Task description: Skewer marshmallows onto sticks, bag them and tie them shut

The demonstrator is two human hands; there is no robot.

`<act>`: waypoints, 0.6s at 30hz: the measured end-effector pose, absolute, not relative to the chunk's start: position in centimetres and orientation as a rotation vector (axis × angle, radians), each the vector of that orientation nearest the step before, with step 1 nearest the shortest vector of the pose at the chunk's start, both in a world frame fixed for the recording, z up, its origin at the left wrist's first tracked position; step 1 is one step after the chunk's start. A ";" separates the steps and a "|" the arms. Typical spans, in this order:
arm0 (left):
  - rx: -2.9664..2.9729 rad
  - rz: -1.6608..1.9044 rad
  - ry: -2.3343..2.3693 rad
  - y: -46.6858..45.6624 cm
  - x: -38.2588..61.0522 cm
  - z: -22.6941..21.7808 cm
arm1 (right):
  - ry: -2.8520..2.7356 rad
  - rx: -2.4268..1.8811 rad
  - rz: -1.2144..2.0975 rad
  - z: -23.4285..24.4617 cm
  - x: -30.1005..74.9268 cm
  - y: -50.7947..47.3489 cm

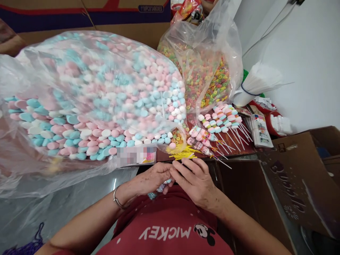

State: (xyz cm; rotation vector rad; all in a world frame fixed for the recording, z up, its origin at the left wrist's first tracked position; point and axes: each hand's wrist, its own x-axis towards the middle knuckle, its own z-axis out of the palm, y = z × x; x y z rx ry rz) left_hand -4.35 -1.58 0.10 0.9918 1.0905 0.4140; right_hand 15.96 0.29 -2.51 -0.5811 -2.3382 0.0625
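Note:
Close to my body, my left hand [155, 175] is closed around a small printed plastic bag of marshmallows [165, 183]; most of the bag is hidden by the fingers. My right hand [195, 182] meets it from the other side, thumb and forefinger pinched near the left thumb, the other fingers bent. What the pinch holds is hidden. Just beyond both hands lies a bunch of yellow twist ties [183, 152] at the table edge. Wrapped marshmallow skewers [200, 140] lie beside the ties, and unwrapped marshmallow skewers [220, 118] on white sticks lie behind them.
A huge clear bag of pink, blue and white marshmallows [106, 88] spreads over the left. Behind stands a bag of colourful ring candies [209, 78]. White sticks fill a cup [241, 96] at the right, near a stack of printed bags [261, 132]. Cardboard boxes [297, 177] stand lower right.

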 end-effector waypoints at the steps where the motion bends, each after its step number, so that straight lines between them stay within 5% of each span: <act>1: 0.997 0.365 1.040 -1.5 -4.5 0.3 | -2.405 -0.540 0.030 -2.3 16.1 0.2; 6: 1.139 0.194 0.962 -1.3 -4.4 1.5 | -2.486 -0.484 -0.005 -1.6 16.3 0.5; 13: 2.275 0.677 1.195 -2.6 -3.8 -0.2 | -2.464 -0.624 0.061 -1.3 16.1 1.4; 18: 1.724 0.865 1.441 -1.8 -4.8 0.4 | -2.218 -0.745 0.121 -1.8 16.4 4.5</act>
